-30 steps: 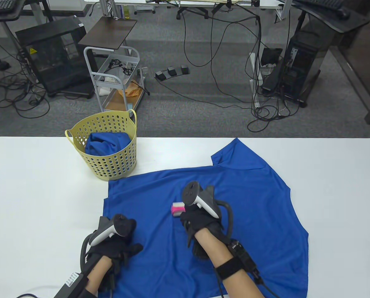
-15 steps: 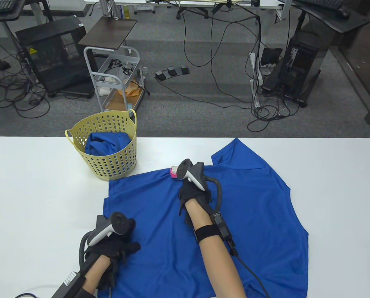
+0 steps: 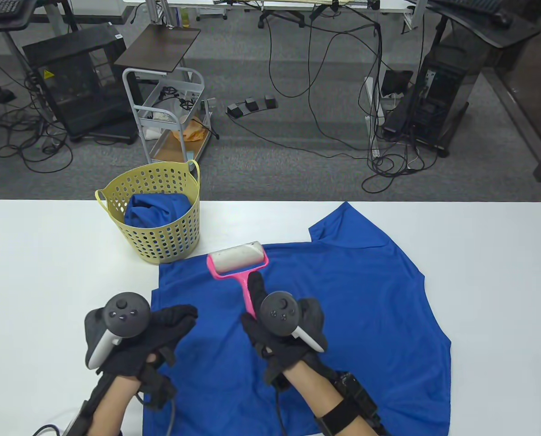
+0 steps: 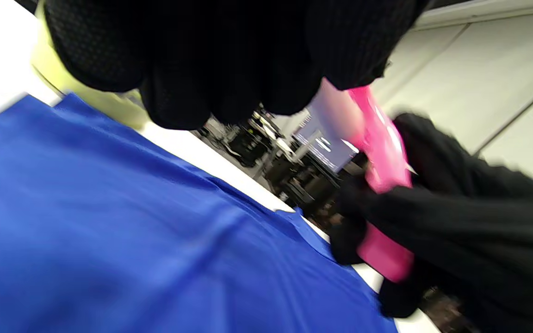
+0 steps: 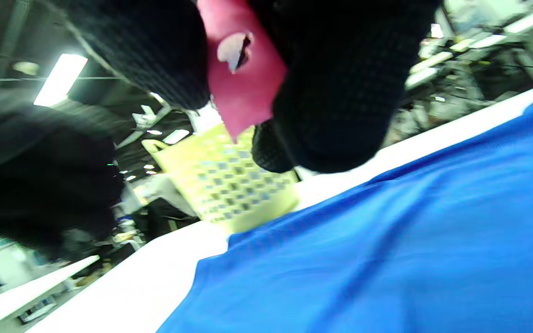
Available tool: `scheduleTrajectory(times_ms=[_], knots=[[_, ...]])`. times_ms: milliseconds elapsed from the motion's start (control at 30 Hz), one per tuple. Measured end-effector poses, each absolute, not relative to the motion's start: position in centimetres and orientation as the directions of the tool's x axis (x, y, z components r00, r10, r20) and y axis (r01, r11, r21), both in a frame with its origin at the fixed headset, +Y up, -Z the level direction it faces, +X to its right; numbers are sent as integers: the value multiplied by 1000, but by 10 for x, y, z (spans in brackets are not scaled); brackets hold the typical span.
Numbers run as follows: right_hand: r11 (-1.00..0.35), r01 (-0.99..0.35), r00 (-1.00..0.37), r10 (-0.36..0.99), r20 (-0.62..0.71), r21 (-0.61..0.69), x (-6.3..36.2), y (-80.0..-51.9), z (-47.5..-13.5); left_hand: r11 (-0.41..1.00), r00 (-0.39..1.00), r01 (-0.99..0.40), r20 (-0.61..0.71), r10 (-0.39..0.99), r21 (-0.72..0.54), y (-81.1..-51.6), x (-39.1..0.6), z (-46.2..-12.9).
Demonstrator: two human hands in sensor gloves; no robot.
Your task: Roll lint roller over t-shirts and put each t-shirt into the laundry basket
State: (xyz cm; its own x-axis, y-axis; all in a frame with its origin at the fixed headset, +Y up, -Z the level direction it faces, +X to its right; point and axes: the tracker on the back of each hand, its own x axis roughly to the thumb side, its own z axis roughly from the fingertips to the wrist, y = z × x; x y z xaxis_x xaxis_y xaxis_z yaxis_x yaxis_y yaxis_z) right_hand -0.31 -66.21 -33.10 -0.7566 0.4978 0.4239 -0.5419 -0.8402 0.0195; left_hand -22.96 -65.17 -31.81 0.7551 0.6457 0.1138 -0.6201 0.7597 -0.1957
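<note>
A blue t-shirt point(image 3: 343, 318) lies spread flat on the white table point(image 3: 48, 272). My right hand point(image 3: 259, 320) grips the pink handle of the lint roller point(image 3: 238, 260), whose white roll points away from me over the shirt's upper left part. The handle point(image 5: 243, 88) shows between my fingers in the right wrist view. My left hand point(image 3: 173, 324) hovers over the shirt's left edge with its fingers loosely curled, holding nothing. In the left wrist view the shirt point(image 4: 109, 231) lies flat below those fingers point(image 4: 229, 60). A yellow laundry basket point(image 3: 161, 245) holds another blue t-shirt point(image 3: 157, 211).
The basket stands at the table's back left, just beyond the shirt's corner. Bare white table lies to the left and right of the shirt. Past the far edge are a metal cart point(image 3: 170, 118), cables and computer cases on the floor.
My right hand has drawn the roller back toward me and tilted it up, so the whole roll now shows. My left hand has lifted off the shirt.
</note>
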Motion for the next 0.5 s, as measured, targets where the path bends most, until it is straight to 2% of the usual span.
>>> scheduleTrajectory(times_ms=[100, 200, 267, 367, 433, 467, 500], knots=[[-886, -461, -755, 365, 545, -45, -17, -665, -308, 734, 724, -621, 158, 671, -276, -660, -201, -313], [-858, -513, -695, 407, 592, -12, -16, -671, -300, 719, 703, -650, 164, 692, -248, -666, -191, -309], [-860, -504, -630, 430, 647, 80, -9, -676, -300, 731, 725, -618, 151, 672, -290, -668, -189, -306], [-886, -461, -632, 360, 686, 41, 4, -680, -294, 780, 763, -587, 172, 623, -217, -670, -181, -306], [-926, -378, -697, 286, 657, 3, 19, -679, -292, 833, 818, -532, 160, 552, -154, -674, -174, -308], [-957, -284, -770, 194, 608, -55, 35, -681, -294, 889, 875, -426, 174, 452, -169, -678, -172, -311], [-987, -130, -851, 61, 522, -96, 56, -685, -301, 918, 905, -369, 168, 391, -148, -681, -173, -312]])
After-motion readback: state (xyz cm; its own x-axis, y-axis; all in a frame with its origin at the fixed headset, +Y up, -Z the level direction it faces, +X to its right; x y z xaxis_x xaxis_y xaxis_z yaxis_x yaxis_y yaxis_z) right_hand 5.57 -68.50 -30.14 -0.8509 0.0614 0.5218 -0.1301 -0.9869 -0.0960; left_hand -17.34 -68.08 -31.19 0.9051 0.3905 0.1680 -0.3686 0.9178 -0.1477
